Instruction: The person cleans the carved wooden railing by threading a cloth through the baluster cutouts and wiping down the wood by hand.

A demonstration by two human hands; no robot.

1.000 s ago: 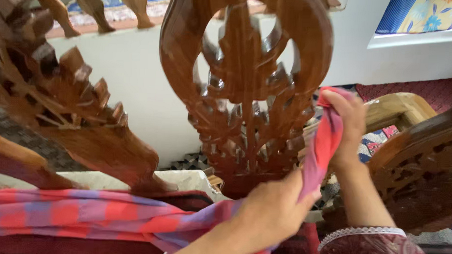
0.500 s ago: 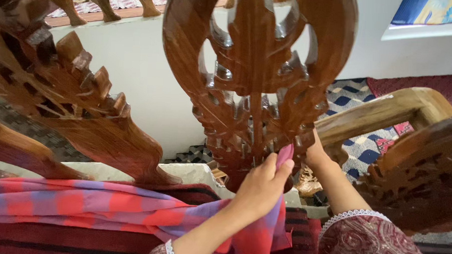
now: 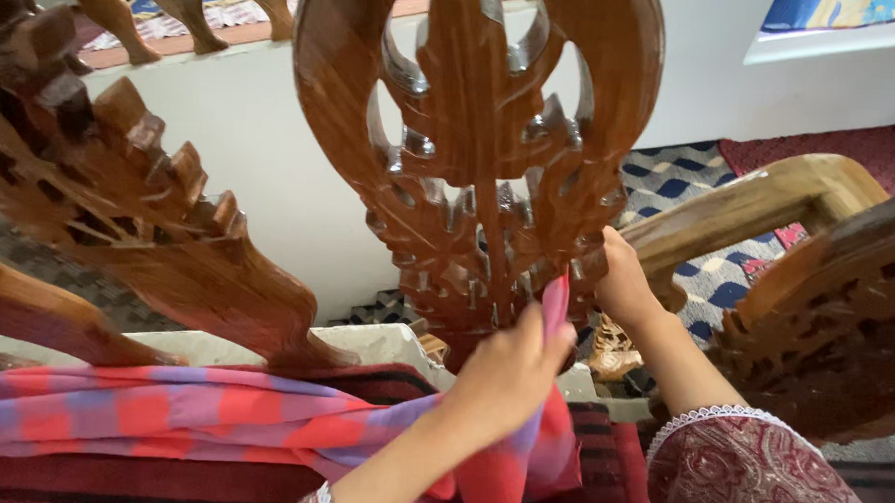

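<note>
A dark carved wooden ornament (image 3: 476, 153) with an oval frame and toothed leaves stands upright in the middle. My left hand (image 3: 508, 373) grips a red and purple checked cloth (image 3: 194, 411) and presses a strip of it up into the carving's lower teeth. The cloth trails left over a dark red surface. My right hand (image 3: 620, 282) sits against the carving's lower right edge, beside the top of the cloth strip. Its fingers are hidden behind the wood.
A second carved piece (image 3: 141, 221) slants at the left, a third (image 3: 842, 315) at the right. A lighter wooden arm (image 3: 767, 203) runs behind my right hand. A white wall (image 3: 263, 146) and patterned rugs (image 3: 688, 181) lie beyond.
My right hand dropped from beside the carving's upper right, where it held the cloth's end, to the lower right edge. My left hand rose with the cloth to the carving's bottom teeth.
</note>
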